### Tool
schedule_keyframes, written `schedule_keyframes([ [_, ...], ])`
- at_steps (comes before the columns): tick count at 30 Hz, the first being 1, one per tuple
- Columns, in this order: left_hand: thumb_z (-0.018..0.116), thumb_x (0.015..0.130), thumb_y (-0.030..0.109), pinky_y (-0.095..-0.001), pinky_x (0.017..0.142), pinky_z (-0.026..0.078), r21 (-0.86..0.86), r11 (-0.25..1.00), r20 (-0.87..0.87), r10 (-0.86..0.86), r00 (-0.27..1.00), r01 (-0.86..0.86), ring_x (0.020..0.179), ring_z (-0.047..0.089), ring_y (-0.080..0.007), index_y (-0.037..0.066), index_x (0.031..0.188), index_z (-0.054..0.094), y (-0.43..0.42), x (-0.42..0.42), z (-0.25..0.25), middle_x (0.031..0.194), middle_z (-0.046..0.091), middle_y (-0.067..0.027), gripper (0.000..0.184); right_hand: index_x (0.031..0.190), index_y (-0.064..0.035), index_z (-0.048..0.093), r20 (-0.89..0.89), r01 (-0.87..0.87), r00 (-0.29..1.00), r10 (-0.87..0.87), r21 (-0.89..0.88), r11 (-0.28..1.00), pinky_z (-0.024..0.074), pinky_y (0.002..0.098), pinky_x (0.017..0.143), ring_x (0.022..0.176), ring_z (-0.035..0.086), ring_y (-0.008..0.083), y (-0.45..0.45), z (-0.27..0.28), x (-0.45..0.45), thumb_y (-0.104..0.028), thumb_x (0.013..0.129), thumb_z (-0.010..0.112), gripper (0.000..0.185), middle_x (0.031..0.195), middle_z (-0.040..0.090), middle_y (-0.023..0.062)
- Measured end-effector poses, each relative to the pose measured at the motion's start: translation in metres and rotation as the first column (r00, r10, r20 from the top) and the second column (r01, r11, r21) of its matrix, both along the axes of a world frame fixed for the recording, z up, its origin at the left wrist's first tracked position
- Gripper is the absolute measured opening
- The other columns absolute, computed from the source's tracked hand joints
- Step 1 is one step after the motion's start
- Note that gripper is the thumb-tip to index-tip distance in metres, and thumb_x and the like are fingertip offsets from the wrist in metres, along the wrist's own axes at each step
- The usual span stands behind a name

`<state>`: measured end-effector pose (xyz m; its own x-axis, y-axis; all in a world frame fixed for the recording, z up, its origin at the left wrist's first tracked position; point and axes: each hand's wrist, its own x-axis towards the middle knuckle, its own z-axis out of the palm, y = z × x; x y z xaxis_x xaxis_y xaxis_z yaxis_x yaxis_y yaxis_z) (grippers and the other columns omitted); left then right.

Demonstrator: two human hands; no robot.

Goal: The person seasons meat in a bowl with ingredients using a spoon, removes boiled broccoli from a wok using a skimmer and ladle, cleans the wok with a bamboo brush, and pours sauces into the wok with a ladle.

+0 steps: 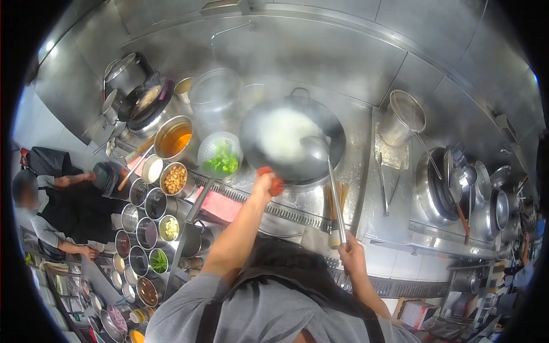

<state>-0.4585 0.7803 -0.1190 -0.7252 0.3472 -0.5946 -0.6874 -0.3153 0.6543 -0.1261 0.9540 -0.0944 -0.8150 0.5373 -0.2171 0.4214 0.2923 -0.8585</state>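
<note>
My left hand (263, 184) is closed on a red cloth (277, 186) at the near-left rim of a black wok (336, 128); whether a handle lies under the cloth is hidden. Pale, whitish contents (286, 132) steam inside the wok. My right hand (353, 255) grips the end of a long-handled metal ladle (314, 148), whose bowl reaches in over the wok's right side. Left of the wok, a perforated strainer (219, 139) carries green vegetable pieces (224, 160).
A pot of orange-brown oil (176, 138) and a bowl of nuts (174, 178) stand left, beside several ingredient tins (156, 202). A pink cloth (218, 205) lies on the front ledge. More woks (433, 188) sit right. A co-worker (68, 197) is at far left.
</note>
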Motion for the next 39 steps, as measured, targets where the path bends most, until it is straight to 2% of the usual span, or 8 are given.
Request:
schedule_keyframes([
  [17, 0.055, 0.067, 0.000, -0.0337, 0.051, 0.048, -0.541, 0.837, -0.530, -0.262, 0.807, -0.084, 0.062, 0.059, -0.0192, 0.001, 0.106, 0.054, -0.106, -0.049, 0.056, 0.077, 0.058, -0.0082, 0.039, 0.129, -0.0002, 0.044, 0.039, -0.238, 0.959, 0.282, 0.655, 0.717, 0.0468, 0.0482, 0.069, 0.078, 0.060, 0.0406, 0.091, 0.057, -0.031, -0.002, 0.077, 0.057, 0.053, 0.086, 0.060, 0.0226],
  [21, 0.057, 0.066, 0.003, -0.0302, 0.071, 0.050, -0.669, 0.708, -0.673, -0.451, 0.586, -0.224, 0.080, 0.062, -0.0181, -0.003, 0.105, 0.056, -0.120, -0.064, 0.026, 0.090, 0.064, -0.0111, 0.039, 0.130, -0.0017, 0.044, 0.077, -0.272, 0.953, 0.292, 0.640, 0.718, 0.0472, 0.0477, 0.071, 0.079, 0.060, 0.0407, 0.088, 0.066, -0.043, 0.000, 0.076, 0.056, 0.055, 0.089, 0.060, 0.0232],
  [23, 0.061, 0.065, 0.012, -0.0367, 0.081, 0.050, -0.653, 0.709, -0.720, -0.470, 0.511, -0.267, 0.093, 0.065, -0.0331, 0.004, 0.114, 0.059, -0.120, -0.062, 0.022, 0.096, 0.066, -0.0221, 0.050, 0.131, -0.0021, 0.043, 0.093, -0.278, 0.954, 0.285, 0.627, 0.728, 0.0473, 0.0477, 0.071, 0.079, 0.060, 0.0406, 0.085, 0.062, -0.037, 0.000, 0.076, 0.056, 0.057, 0.089, 0.060, 0.0232],
  [24, 0.058, 0.066, 0.009, -0.0378, 0.079, 0.050, -0.656, 0.672, -0.751, -0.531, 0.393, -0.344, 0.090, 0.065, -0.0338, 0.004, 0.114, 0.058, -0.119, -0.057, 0.026, 0.092, 0.066, -0.0220, 0.048, 0.133, -0.0024, 0.042, 0.089, -0.265, 0.959, 0.268, 0.615, 0.743, 0.0473, 0.0478, 0.072, 0.080, 0.060, 0.0404, 0.082, 0.061, -0.034, 0.001, 0.076, 0.055, 0.058, 0.089, 0.060, 0.0231],
  [28, 0.059, 0.067, 0.007, -0.0390, 0.075, 0.051, -0.726, 0.676, -0.610, -0.550, 0.571, -0.124, 0.086, 0.066, -0.0346, 0.003, 0.113, 0.057, -0.111, -0.016, 0.064, 0.090, 0.067, -0.0205, 0.046, 0.135, -0.0041, 0.040, 0.188, -0.270, 0.962, 0.196, 0.596, 0.756, 0.0470, 0.0467, 0.072, 0.079, 0.060, 0.0394, 0.061, 0.057, -0.013, 0.002, 0.076, 0.055, 0.062, 0.089, 0.059, 0.0231],
  [30, 0.060, 0.068, 0.005, -0.0398, 0.073, 0.051, -0.684, 0.617, -0.723, -0.642, 0.253, -0.389, 0.084, 0.065, -0.0342, 0.003, 0.118, 0.053, -0.114, -0.006, 0.047, 0.089, 0.067, -0.0173, 0.050, 0.137, -0.0056, 0.039, 0.174, -0.231, 0.972, 0.160, 0.556, 0.798, 0.0475, 0.0444, 0.071, 0.075, 0.061, 0.0379, 0.054, 0.051, 0.001, 0.003, 0.076, 0.055, 0.064, 0.086, 0.059, 0.0228],
  [33, 0.062, 0.069, 0.004, -0.0404, 0.072, 0.052, -0.550, 0.731, -0.830, -0.532, 0.167, -0.403, 0.082, 0.065, -0.0347, 0.002, 0.123, 0.047, -0.107, 0.030, 0.048, 0.089, 0.068, -0.0149, 0.057, 0.139, -0.0061, 0.037, 0.173, -0.167, 0.980, 0.093, 0.490, 0.856, 0.0482, 0.0419, 0.067, 0.069, 0.060, 0.0362, 0.037, 0.052, 0.015, 0.004, 0.077, 0.055, 0.065, 0.083, 0.058, 0.0220],
  [39, 0.056, 0.070, 0.003, -0.0343, 0.069, 0.051, -0.519, 0.747, -0.854, -0.438, 0.280, -0.414, 0.073, 0.066, -0.0273, 0.001, 0.117, 0.051, -0.104, 0.033, 0.036, 0.080, 0.066, -0.0136, 0.047, 0.139, -0.0061, 0.035, 0.097, -0.170, 0.985, 0.139, 0.521, 0.836, 0.0491, 0.0419, 0.064, 0.067, 0.060, 0.0366, 0.037, 0.037, 0.002, 0.004, 0.077, 0.054, 0.066, 0.083, 0.059, 0.0229],
])
